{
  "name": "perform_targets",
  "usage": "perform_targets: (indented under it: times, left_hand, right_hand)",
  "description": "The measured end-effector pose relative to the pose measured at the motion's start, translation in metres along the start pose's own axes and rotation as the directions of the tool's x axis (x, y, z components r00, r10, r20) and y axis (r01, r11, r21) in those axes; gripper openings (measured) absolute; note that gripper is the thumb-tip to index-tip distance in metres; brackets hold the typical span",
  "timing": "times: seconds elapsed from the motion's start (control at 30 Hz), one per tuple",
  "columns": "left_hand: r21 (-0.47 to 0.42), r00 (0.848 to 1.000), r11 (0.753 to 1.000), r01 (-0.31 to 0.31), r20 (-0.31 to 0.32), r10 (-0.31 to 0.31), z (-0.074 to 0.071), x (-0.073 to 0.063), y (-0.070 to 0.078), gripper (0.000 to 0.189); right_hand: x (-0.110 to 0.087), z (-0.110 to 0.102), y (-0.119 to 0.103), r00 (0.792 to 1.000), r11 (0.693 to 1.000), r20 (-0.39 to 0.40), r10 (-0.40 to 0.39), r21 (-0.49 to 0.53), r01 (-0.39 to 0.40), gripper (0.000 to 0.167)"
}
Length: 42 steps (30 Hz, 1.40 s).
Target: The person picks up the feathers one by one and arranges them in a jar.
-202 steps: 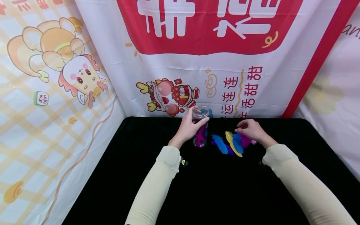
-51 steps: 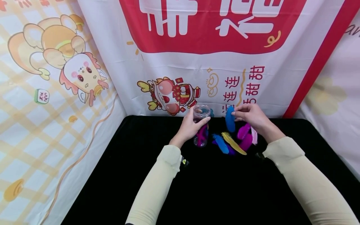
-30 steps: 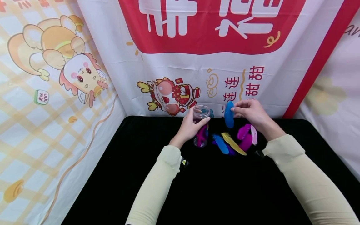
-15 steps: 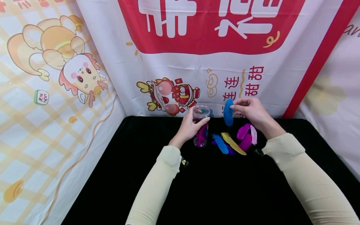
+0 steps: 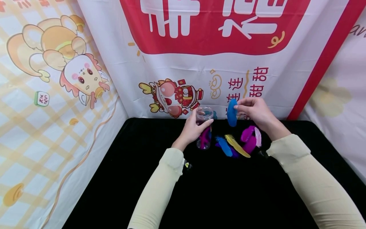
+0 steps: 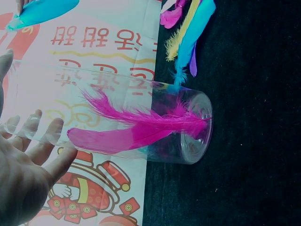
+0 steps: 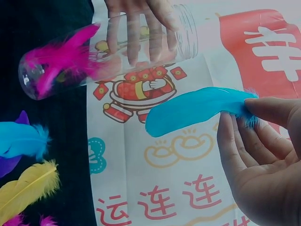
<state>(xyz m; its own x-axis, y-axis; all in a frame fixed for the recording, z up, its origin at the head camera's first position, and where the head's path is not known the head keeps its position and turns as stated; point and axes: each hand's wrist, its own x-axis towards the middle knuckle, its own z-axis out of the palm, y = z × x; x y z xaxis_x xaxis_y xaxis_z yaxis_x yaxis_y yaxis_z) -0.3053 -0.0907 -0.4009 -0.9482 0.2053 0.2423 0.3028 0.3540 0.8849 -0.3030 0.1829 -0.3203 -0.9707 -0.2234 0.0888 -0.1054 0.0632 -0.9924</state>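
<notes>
My left hand (image 5: pixel 193 128) grips a clear, lidless jar (image 6: pixel 141 117) near its mouth, fingers behind it and thumb in front. The jar stands upright, with magenta feathers (image 6: pixel 127 136) in its lower part. Between thumb and fingers, my right hand (image 5: pixel 255 114) pinches a blue feather (image 7: pixel 197 110) by its fluffy end. This feather hangs in the air to the right of the jar's mouth, apart from it, rounded tip down. Below it on the black table lie another blue feather (image 5: pixel 224 147), a purple one (image 5: pixel 235 154) and a yellow one (image 5: pixel 238 147).
Magenta feathers (image 5: pixel 250 143) and a pale pink feather (image 5: pixel 258 137) lie on the black table (image 5: pixel 217 190), right of the yellow one. A printed cloth (image 5: pixel 206 66) hangs close behind the jar. Another patterned cloth (image 5: pixel 57 127) stands along the left side.
My right hand has picked the blue feather out of the pile and lifted it. Over the last second it has risen slightly. My left hand and the jar have stayed in place.
</notes>
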Motion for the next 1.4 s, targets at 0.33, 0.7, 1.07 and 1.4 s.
perform_targets:
  times: [0.33, 0.7, 1.07, 1.4]
  left_hand:
    - [0.013, 1.0, 1.0, -0.002, -0.005, 0.002, 0.0, 0.001, -0.001, 0.08]
    - [0.005, 1.0, 1.0, -0.008, -0.004, 0.008, 0.0, 0.001, 0.0, 0.078]
    - [0.006, 1.0, 1.0, -0.002, 0.002, 0.002, 0.0, 0.001, -0.001, 0.081]
    - [0.007, 1.0, 1.0, -0.003, 0.003, 0.003, 0.0, 0.002, -0.003, 0.081]
  right_hand:
    - [0.001, 0.003, -0.006, 1.0, 1.0, -0.007, -0.008, -0.03, 0.008, 0.015]
    - [0.001, 0.008, -0.01, 0.999, 0.998, -0.037, -0.003, -0.06, 0.0, 0.02]
    - [0.003, 0.01, -0.015, 0.999, 0.998, -0.044, -0.008, -0.066, 0.005, 0.018]
    - [0.004, 0.016, -0.02, 0.997, 0.998, -0.058, -0.045, -0.045, 0.043, 0.018]
